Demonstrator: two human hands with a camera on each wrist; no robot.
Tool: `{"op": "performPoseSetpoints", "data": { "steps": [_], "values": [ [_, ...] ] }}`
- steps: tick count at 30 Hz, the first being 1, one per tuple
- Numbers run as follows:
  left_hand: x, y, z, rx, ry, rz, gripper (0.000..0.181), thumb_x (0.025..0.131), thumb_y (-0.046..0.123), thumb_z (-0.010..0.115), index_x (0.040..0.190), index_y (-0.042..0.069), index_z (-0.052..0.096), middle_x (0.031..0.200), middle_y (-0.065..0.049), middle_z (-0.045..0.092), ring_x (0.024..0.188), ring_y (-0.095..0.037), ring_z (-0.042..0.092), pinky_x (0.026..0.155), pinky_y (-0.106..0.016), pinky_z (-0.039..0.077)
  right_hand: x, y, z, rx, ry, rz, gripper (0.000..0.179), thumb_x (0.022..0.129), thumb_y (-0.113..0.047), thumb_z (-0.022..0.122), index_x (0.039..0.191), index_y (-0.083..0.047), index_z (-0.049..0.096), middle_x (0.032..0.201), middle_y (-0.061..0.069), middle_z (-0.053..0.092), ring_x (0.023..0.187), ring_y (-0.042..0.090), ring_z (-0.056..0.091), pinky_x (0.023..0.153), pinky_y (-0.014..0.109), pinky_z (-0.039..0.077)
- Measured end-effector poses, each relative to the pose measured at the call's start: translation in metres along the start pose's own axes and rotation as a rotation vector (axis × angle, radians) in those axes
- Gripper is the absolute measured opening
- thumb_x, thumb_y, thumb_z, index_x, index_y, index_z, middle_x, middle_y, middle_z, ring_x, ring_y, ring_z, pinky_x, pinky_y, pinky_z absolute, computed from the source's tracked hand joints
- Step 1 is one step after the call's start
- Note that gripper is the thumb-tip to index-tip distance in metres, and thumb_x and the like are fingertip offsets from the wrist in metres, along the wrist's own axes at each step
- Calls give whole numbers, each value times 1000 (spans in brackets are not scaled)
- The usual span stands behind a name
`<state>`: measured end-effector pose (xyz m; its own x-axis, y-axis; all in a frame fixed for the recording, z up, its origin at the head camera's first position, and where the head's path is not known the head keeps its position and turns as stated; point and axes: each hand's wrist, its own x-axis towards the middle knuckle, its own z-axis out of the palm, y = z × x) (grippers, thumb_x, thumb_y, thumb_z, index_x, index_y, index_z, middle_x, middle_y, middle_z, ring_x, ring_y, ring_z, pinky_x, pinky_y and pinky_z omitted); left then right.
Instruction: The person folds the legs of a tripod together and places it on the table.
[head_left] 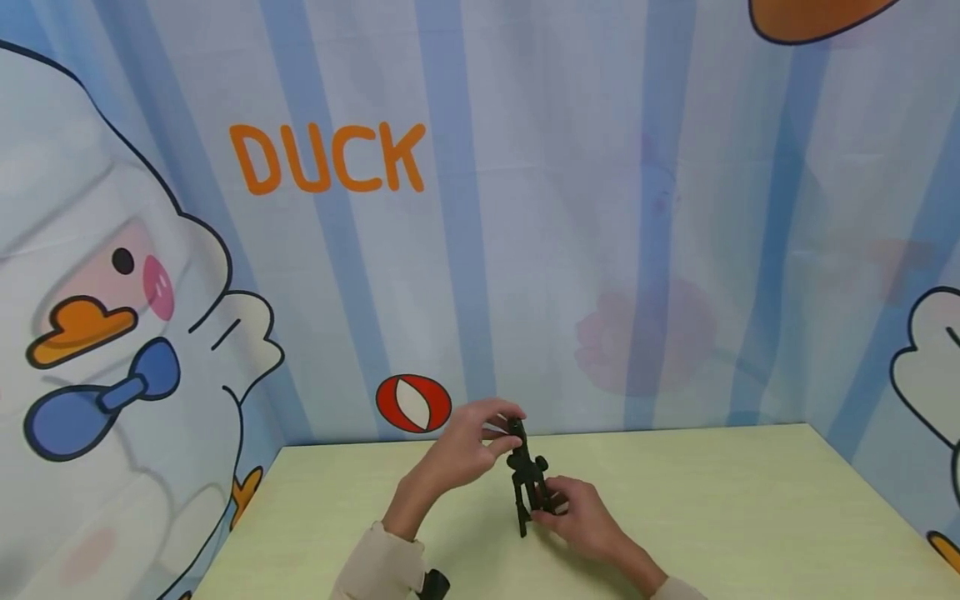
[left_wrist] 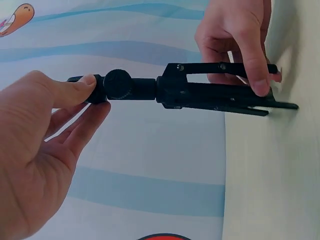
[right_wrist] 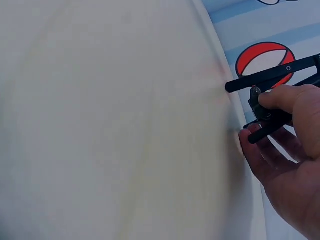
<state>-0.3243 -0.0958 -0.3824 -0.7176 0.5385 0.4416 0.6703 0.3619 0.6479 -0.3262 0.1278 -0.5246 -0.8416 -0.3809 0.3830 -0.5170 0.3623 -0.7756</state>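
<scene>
A small black tripod stands nearly upright at the table, its legs pointing down and only slightly spread. At its top, my left hand pinches the head between thumb and fingers. My right hand grips the lower legs from the right side. In the left wrist view, the tripod shows a round knob below the pinched head, and the right thumb lies across a leg. The right wrist view shows my right hand holding the leg ends, while the upper part is out of frame.
The pale yellow table reaches back to a curtain printed with stripes, cartoon ducks and lettering. A black object sits by the left sleeve, partly cut off by the lower frame edge.
</scene>
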Motion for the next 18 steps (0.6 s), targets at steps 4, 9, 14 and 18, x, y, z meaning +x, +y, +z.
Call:
{"op": "performPoseSetpoints", "data": {
  "steps": [4,9,14,18],
  "values": [
    [-8,-9,-6,-56,45,-26,30,93,-2,75,121,8,69,117,-5,68,102,-20,71,89,-28,60,-1,3,-8,35,16,-8,16,88,-5,82,101,-7,73,98,2,71,85,16,73,75,28,61],
    [-19,-20,-11,-101,97,-54,29,91,-2,78,117,8,70,115,-7,69,102,-23,72,89,-31,61,-4,10,-18,111,39,-26,21,85,1,81,104,-3,74,100,7,70,84,15,72,74,26,61],
    [-28,-31,-11,-121,96,-94,24,91,0,78,114,6,72,111,-8,70,101,-25,71,89,-31,60,-8,12,-37,89,85,-38,22,84,2,83,104,-3,74,102,8,70,88,18,73,77,27,62],
    [-35,-42,-8,-118,100,-133,22,89,-1,80,110,4,75,108,-8,72,98,-24,72,86,-31,61,-10,10,-53,78,107,-31,20,84,2,83,102,-3,76,102,10,69,93,24,74,78,28,62]
  ]
}}
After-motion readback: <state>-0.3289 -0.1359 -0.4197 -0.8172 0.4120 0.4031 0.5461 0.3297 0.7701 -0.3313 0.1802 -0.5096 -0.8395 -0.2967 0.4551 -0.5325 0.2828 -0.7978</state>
